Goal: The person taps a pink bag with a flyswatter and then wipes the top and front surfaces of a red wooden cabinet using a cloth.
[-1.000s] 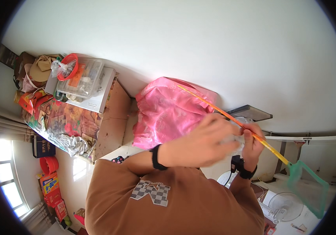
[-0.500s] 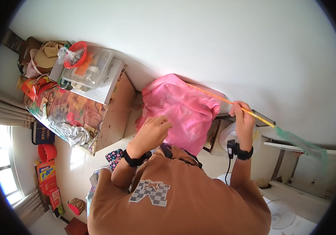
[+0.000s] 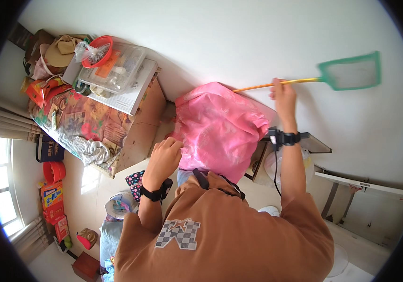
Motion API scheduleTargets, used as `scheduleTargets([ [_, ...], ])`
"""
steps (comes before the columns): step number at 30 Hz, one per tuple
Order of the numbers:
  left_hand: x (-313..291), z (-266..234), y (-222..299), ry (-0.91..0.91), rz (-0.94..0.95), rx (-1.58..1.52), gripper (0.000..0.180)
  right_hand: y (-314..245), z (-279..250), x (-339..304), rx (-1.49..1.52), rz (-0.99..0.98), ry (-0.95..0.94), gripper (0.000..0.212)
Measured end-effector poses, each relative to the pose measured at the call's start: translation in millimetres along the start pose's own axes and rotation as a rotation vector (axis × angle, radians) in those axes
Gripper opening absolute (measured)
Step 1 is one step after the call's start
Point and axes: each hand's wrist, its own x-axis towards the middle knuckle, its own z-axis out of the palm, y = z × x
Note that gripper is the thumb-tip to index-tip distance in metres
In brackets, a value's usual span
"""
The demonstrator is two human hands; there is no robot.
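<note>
My right hand (image 3: 284, 94), raised at the wall, grips the orange-yellow handle of a fly swatter (image 3: 352, 71). Its green mesh head points right, slightly blurred, in front of the white wall; the handle's other end reaches left to the top edge of a pink cloth (image 3: 218, 127). That shiny cloth is draped over something whose shape it hides. By the cloth's left edge hovers my left hand (image 3: 165, 154), its fingers half curled and loose. I see nothing held in it, though its palm is turned away.
At the left a cabinet (image 3: 140, 124) bears a clear plastic box (image 3: 126, 70), a red basket (image 3: 103, 58), hats and crumpled cloth. A dark-framed piece of furniture (image 3: 319, 142) and a plastic bag stand right of the pink cloth. White furniture (image 3: 375, 188) lines the right side.
My right hand has risen with the fly swatter, whose green head swung up from lower right to the upper right. My left hand has moved left, away from the middle of the pink cloth.
</note>
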Motion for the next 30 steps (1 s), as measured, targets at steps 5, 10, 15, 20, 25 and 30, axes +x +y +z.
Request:
scheduleTargets([
  [5, -22, 3, -19, -0.037, -0.095, -0.003, 0.012, -78, -71, -4, 0.063, -0.018, 0.283, 0.028],
  [10, -13, 10, -24, -0.087, -0.098, 0.017, 0.012, -96, -92, -27, 0.03, -0.035, 0.328, 0.029],
  [15, 7, 9, -11, -0.052, 0.008, -0.023, 0.01, -67, -83, -41, 0.051, 0.029, 0.334, 0.029],
  [20, 4, 9, -12, -0.078, -0.007, 0.0, 0.009, -60, -86, -46, 0.075, 0.034, 0.38, 0.027],
  [25, 0, 13, -14, -0.105, -0.055, 0.007, 0.009, -53, -94, -42, 0.156, 0.044, 0.472, 0.028],
  [30, -2, 16, -16, -0.085, -0.046, -0.004, 0.01, -60, -102, -41, 0.129, 0.032, 0.531, 0.028],
])
